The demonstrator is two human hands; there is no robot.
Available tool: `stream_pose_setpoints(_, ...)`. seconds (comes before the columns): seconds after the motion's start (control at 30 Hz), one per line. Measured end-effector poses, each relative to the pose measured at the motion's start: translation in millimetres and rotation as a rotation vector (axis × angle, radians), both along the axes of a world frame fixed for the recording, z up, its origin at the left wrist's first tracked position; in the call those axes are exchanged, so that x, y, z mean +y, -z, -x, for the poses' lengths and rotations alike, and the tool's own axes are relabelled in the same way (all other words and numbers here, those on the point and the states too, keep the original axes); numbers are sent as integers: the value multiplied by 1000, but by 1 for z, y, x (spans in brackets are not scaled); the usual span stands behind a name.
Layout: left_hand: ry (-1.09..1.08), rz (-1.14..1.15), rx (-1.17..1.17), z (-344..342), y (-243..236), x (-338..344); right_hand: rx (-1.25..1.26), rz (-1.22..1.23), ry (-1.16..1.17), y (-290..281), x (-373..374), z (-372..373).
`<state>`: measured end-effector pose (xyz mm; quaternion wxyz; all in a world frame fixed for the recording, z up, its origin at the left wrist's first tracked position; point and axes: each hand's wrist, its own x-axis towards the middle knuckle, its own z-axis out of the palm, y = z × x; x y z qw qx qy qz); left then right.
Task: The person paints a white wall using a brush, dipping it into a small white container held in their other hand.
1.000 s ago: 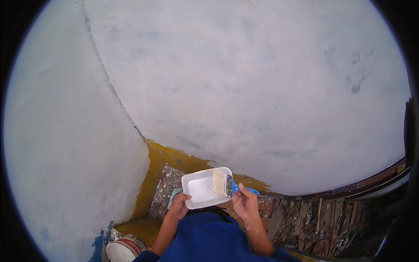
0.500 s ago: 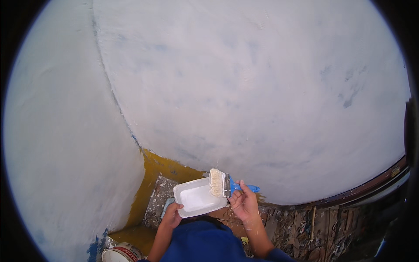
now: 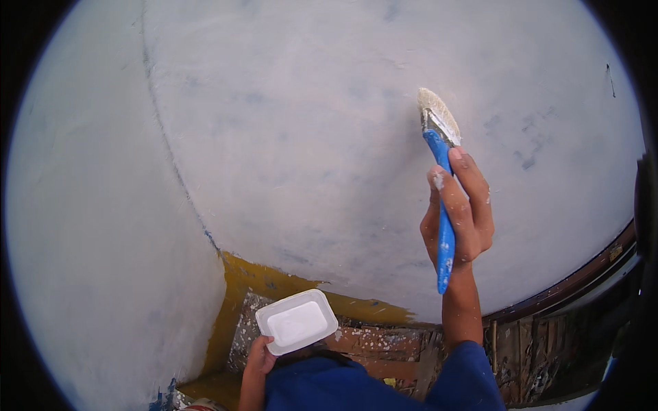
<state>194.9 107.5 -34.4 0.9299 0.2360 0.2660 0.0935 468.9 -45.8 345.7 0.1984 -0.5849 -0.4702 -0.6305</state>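
My right hand (image 3: 466, 205) is raised in front of the wall, its fingers closed around the blue handle of a paintbrush (image 3: 444, 171). The brush points upward, its pale bristles bent and at or close to the whitish wall (image 3: 308, 157). White paint coats its metal band, and specks of it dot my fingers. Low down, my left hand (image 3: 259, 355) grips the near left rim of a white rectangular plastic tub (image 3: 322, 301). White paint lies in the bottom of that tub.
A second wall (image 3: 103, 205) meets the first at a corner on the left. Mustard-yellow paint (image 3: 253, 274) runs along the wall's foot. Part of a paint bucket (image 3: 202, 405) shows at the lower left edge. Paint-spattered boards (image 3: 384, 346) and debris lie below right.
My right hand has lifted the paintbrush from over the tub up to the wall, turning it bristles-up. My left hand has shifted slightly left and down with the tub.
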Motion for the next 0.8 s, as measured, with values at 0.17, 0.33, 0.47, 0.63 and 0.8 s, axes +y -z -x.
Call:
stream_pose_setpoints(0.17,-57,-26,-51,6,5,10,179,414,48,147,48,17)
stream_pose_setpoints(0.33,-64,-39,-63,9,-8,16,761,548,-71,179,30,15)
stream_pose_setpoints(0.47,-118,-20,14,21,-3,21,560,114,-171,39,15,11)
stream_pose_setpoints(0.63,-38,-18,-44,20,-5,25,6,-113,140,-31,6,8)
stream_pose_setpoints(0.8,-49,-25,-58,10,-2,31,136,297,121,125,33,5)
